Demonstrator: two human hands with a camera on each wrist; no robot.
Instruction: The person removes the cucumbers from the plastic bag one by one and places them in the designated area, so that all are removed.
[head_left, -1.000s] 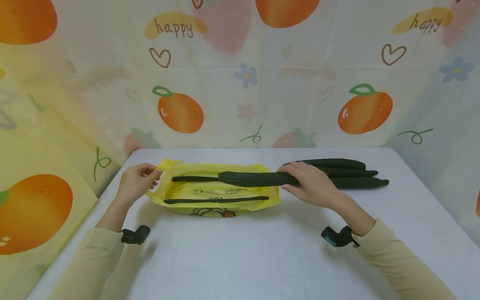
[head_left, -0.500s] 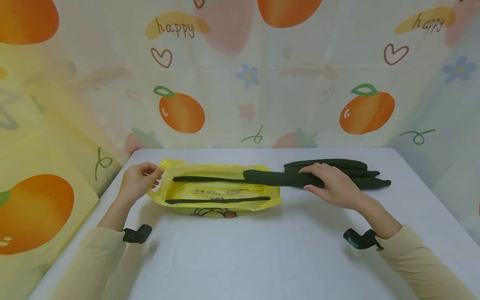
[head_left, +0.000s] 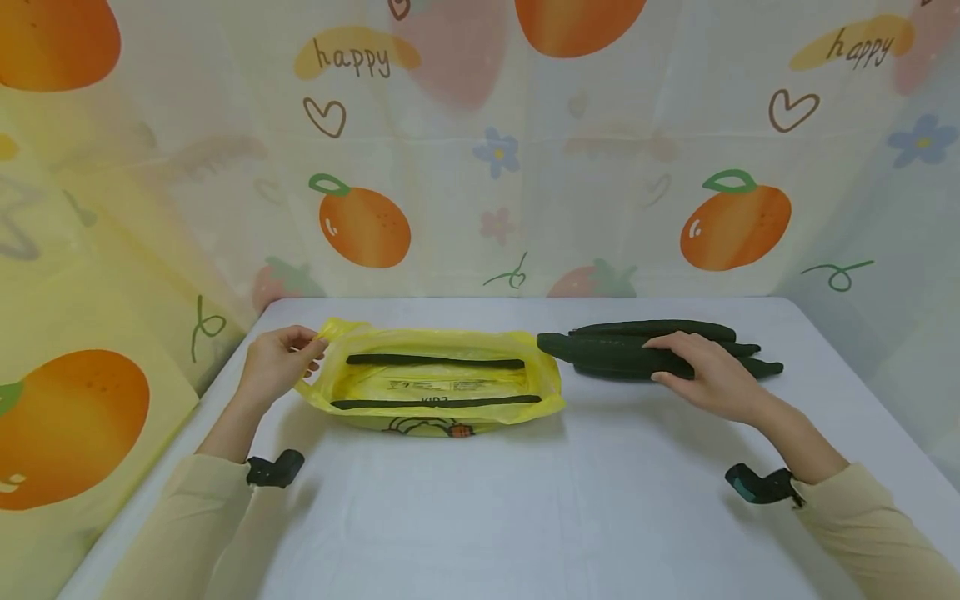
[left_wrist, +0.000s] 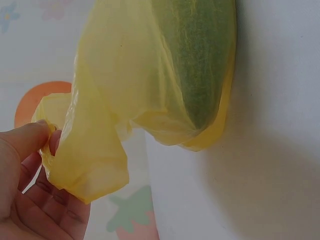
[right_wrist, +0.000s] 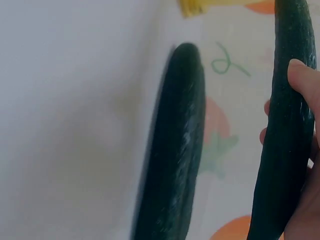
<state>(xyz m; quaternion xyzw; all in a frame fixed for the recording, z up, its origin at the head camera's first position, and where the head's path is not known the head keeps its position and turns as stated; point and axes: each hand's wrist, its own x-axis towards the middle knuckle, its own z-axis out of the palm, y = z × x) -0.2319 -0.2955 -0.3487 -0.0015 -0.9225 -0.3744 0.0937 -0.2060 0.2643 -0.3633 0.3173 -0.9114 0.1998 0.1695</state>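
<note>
My left hand (head_left: 279,362) pinches the left end of a thin yellow plastic bag (head_left: 442,337), thumb against fingers in the left wrist view. The bag's mouth faces up, with a dark stripe along each long side. Through its plastic in the left wrist view shows a long green shape (left_wrist: 200,65), like a cucumber. My right hand (head_left: 712,377) grips a dark green cucumber (head_left: 600,352), its thumb on the near side. The cucumber lies level, its left tip close to the bag's right end. It overlaps other cucumbers (head_left: 660,327) in the head view.
A white-covered table (head_left: 480,517) stretches below both hands. The other cucumbers lie side by side at the back right; one (right_wrist: 172,150) shows large in the right wrist view. Behind the table hangs a fruit-printed curtain (head_left: 442,150), with another part (head_left: 67,292) along the left.
My right hand has moved right with the cucumber, from above the bag to over the other cucumbers. The left hand and the bag stay nearly where they were.
</note>
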